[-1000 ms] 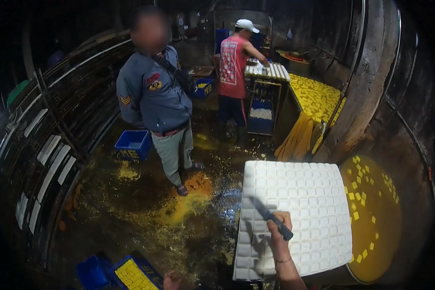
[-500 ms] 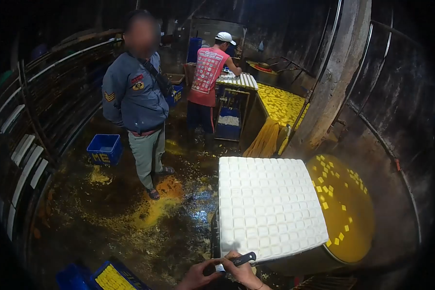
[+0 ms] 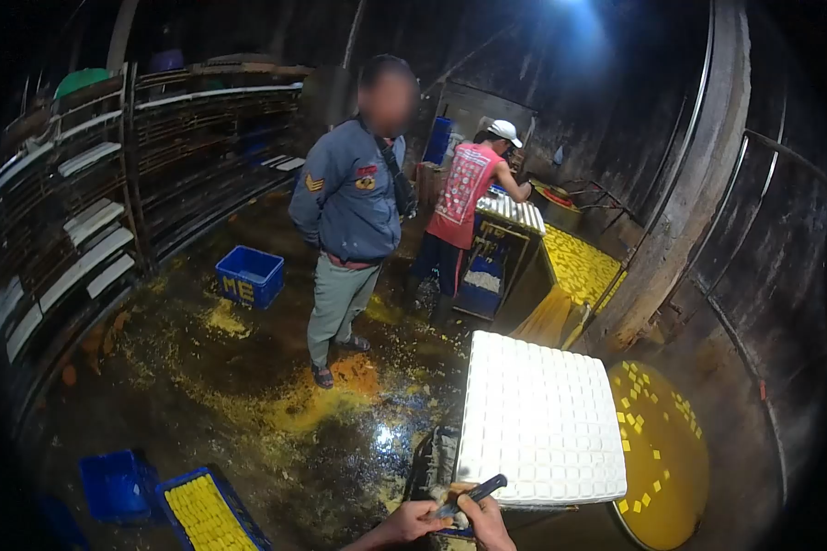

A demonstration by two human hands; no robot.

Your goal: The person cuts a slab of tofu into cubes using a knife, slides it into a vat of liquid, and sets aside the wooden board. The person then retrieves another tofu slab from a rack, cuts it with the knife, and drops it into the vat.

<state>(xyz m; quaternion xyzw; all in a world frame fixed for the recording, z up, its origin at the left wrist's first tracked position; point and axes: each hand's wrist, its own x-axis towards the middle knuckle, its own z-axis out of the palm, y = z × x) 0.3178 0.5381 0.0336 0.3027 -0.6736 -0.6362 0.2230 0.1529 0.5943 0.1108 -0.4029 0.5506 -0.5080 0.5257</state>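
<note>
At the bottom centre, my right hand (image 3: 489, 523) grips a knife (image 3: 476, 493) with a black handle pointing up and right. My left hand (image 3: 412, 522) is closed at the blade end, its fingertips against the blade. Small whitish bits show between the hands, too blurred to name. Just beyond them lies a big white slab (image 3: 540, 418), probably tofu, marked into a grid of squares. It rests on a raised stand whose top it mostly covers. To its right, yellow square pieces float in a round vat (image 3: 680, 487) of yellow-brown liquid.
A person in a grey jacket (image 3: 354, 193) stands ahead; another in a red sleeveless shirt (image 3: 457, 188) bends over a far table. Blue crates (image 3: 250, 275) sit on the wet floor, one crate (image 3: 176, 505) filled with yellow pieces. Racks (image 3: 129, 184) line the left; a post (image 3: 680, 202) rises right.
My view has turned left and tilted up, so the scene shifts right. Both hands stay together on the knife near the slab's front edge, with the blade now more visible.
</note>
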